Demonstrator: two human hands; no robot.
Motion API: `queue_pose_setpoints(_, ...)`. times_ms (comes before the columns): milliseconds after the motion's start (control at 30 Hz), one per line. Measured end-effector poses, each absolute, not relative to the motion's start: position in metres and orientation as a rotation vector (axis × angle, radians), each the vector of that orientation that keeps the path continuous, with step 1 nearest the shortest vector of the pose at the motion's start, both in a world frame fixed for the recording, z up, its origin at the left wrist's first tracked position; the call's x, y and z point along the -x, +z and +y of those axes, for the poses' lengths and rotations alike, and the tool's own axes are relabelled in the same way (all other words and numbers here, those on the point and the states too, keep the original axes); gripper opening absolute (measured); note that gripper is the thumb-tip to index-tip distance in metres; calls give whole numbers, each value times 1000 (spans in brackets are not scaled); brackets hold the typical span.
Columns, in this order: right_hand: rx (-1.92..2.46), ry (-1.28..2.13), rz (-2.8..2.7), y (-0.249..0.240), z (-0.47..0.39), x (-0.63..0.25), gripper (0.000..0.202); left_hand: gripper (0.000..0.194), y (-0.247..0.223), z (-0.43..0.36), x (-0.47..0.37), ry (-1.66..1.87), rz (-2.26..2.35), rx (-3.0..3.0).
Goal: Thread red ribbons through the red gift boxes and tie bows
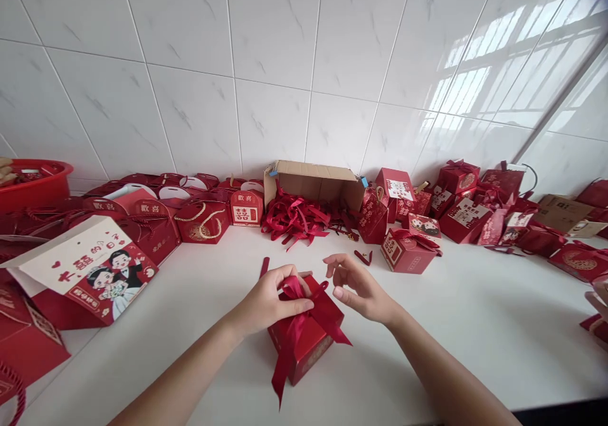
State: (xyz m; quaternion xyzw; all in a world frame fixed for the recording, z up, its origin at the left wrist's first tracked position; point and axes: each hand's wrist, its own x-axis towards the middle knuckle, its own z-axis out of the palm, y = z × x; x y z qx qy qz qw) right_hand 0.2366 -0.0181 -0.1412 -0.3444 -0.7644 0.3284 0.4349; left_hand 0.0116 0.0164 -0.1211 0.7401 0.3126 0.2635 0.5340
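A red gift box [308, 350] with gold print stands on the white table in front of me, a dark red ribbon [285, 356] looped into a bow on its lid. My left hand [280, 299] pinches the ribbon between thumb and fingers at the left side of the bow. Two ribbon tails hang down, one over the front and one to the right. Just right of the bow, my right hand [358, 287] hovers with curled fingers apart, holding nothing. Part of the lid is hidden by my left hand.
Behind the box, a cardboard carton [316, 182] lies with a heap of red ribbons [299, 217] spilling out. Red gift boxes line the wall on both sides; a large printed box [104, 274] is at left. A red basin [33, 188] stands far left. Another person's hand [599, 296] shows at the right edge.
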Motion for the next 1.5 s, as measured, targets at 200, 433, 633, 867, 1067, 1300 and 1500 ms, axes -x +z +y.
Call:
queue_pose_setpoints(200, 1013, 743, -1913, -143, -15, -239, 31, 25, -120, 15, -10, 629, 709, -1772)
queue_pose_setpoints(433, 939, 750, -1823, -146, -21, -224, 21, 27, -125, 15, -16, 706, 747, -1754)
queue_pose_setpoints(633, 958, 770, -1635, -150, -25, -218, 19, 23, -127, 14, -18, 721, 783, -1785)
queue_pose_setpoints(867, 1016, 687, -1506, -155, -26, -214, 19, 34, -128, 15, -19, 727, 741, -1792)
queue_pose_setpoints(1067, 1170, 736, -1449, -151, -23, -215, 28, 34, -130, 18, -19, 716, 737, -1804)
queue_pose_setpoints(1300, 1162, 938, -1557, -135, -21, -233, 41, 28, -130, 16, -16, 710, 772, -1801)
queue_pose_setpoints(1500, 1200, 1091, -1630, -129, -24, -235, 42, 28, -129, 16, -16, 685, 766, -1790)
